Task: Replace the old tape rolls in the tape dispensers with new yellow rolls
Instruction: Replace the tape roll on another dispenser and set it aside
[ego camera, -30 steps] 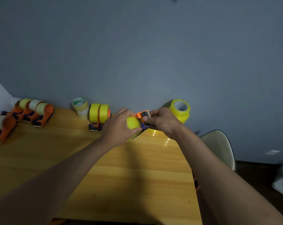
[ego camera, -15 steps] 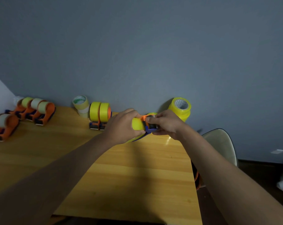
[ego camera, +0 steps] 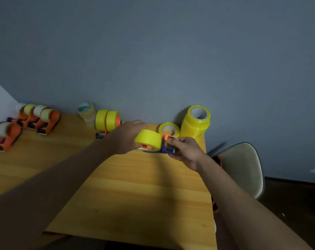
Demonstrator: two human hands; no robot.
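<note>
An orange-and-blue tape dispenser [ego camera: 164,147] carrying a bright yellow roll [ego camera: 149,139] is held just above the wooden table [ego camera: 135,195], near its back right corner. My left hand [ego camera: 126,137] holds the roll from its left side, with the fingertips hidden behind it. My right hand [ego camera: 184,152] pinches the dispenser's blade end. Two dispensers with yellow rolls [ego camera: 107,121] stand by the wall, to the left of my hands. A loose yellow roll [ego camera: 169,129] lies flat behind the held dispenser, beside a stack of yellow rolls [ego camera: 196,123].
Several orange dispensers with pale old rolls [ego camera: 43,119] line the back left, and another one [ego camera: 6,135] sits at the far left. A stack of pale used rolls [ego camera: 86,112] stands against the wall. A grey chair [ego camera: 243,168] is past the table's right edge.
Both hands have moved the dispenser a little right and down toward the table. My left hand has slid back off the roll, so more of its yellow face shows.
</note>
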